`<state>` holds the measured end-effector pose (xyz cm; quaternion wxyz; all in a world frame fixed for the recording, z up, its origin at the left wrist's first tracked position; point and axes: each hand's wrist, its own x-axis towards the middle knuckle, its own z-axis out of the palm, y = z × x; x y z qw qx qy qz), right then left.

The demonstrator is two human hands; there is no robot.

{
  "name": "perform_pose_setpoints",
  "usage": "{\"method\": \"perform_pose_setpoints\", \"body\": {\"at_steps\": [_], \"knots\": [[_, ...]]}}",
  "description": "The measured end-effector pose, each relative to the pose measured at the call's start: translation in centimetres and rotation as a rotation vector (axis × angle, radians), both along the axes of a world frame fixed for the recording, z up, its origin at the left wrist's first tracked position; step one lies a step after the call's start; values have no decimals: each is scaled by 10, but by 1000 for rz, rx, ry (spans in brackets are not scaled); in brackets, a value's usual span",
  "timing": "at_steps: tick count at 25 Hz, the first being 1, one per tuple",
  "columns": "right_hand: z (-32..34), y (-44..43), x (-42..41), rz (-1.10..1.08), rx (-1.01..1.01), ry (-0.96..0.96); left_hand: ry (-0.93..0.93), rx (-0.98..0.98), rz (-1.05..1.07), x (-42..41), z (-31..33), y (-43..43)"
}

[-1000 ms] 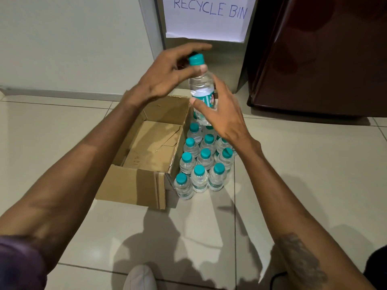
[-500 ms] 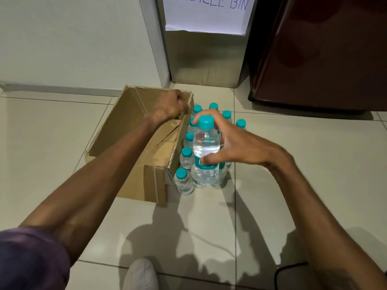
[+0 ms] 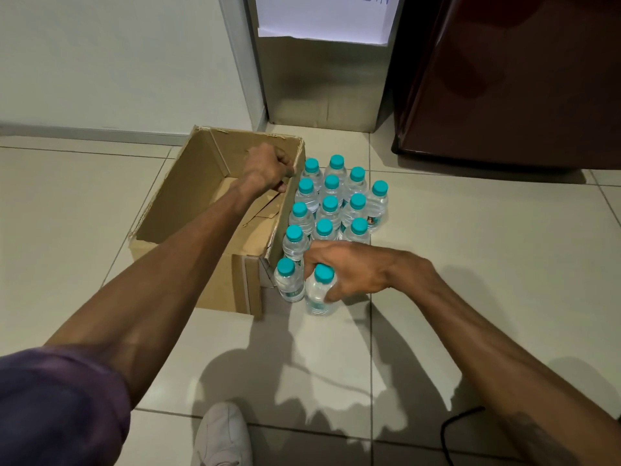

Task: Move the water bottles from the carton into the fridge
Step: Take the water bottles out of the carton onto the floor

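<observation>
Head view: nearest us, along the bottom edge, we see a pale shoe (image 3: 221, 435), a purple sleeve (image 3: 57, 408) in the lower left corner and a black cable (image 3: 448, 432) at lower right, all over a glossy tiled floor (image 3: 470, 250). Just below the centre, our right hand (image 3: 346, 270) wraps fingers and thumb round the shoulder of a small clear bottle (image 3: 319, 297) with a teal cap and a teal-banded label low on its body. Its base is down at the floor, at the front of the group. Beyond it the other bottles (image 3: 331, 205), with the same clear bodies and teal caps, stand upright in tight rows just beside the right wall of the brown carton (image 3: 188, 193), which sits open at centre left. Our left hand (image 3: 265, 166) curls its fingers over the rim of that wall. At upper right stands the dark red fridge (image 3: 510, 82), with a white sheet of paper (image 3: 322, 18) hanging to its left.
</observation>
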<state>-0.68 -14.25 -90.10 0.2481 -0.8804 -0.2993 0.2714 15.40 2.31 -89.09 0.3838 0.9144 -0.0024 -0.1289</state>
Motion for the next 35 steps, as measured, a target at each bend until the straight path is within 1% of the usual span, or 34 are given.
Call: {"method": "perform_pose_setpoints", "body": {"at_steps": [3,5,9,13,16,18,20,23,25,28,31,33,35], "knots": [[-12,7,-14,44,-57,-205,4,24,-2,1,1,-2],[-23,8,-25,63,-70,-307,-15,43,-2,0,3,-3],[-43,12,-45,-7,-78,-410,-35,70,-2,-1,3,-4],[-47,14,-47,-79,-80,-488,-43,72,9,-1,0,-4],[-43,18,-45,-65,-132,-572,-59,88,11,-2,-1,-3],[-40,18,-46,-44,-132,-557,-74,105,0,-2,-1,-3],[-34,17,-43,-70,-83,-526,-117,182,-30,-5,2,-2],[-23,18,-30,-226,-41,-555,-222,343,-126,-8,6,-3],[-17,20,-17,-345,-62,-575,-260,420,-178,-12,6,-6],[-15,22,1,-429,-109,-592,-261,507,-201,-18,1,-9],[-13,22,16,-481,-106,-587,-276,519,-271,-20,-8,-8],[-9,22,25,-525,-93,-562,-277,584,-344,-19,-13,-6],[-2,21,33,-583,-97,-503,-259,638,-369,-17,-10,-6]]}}
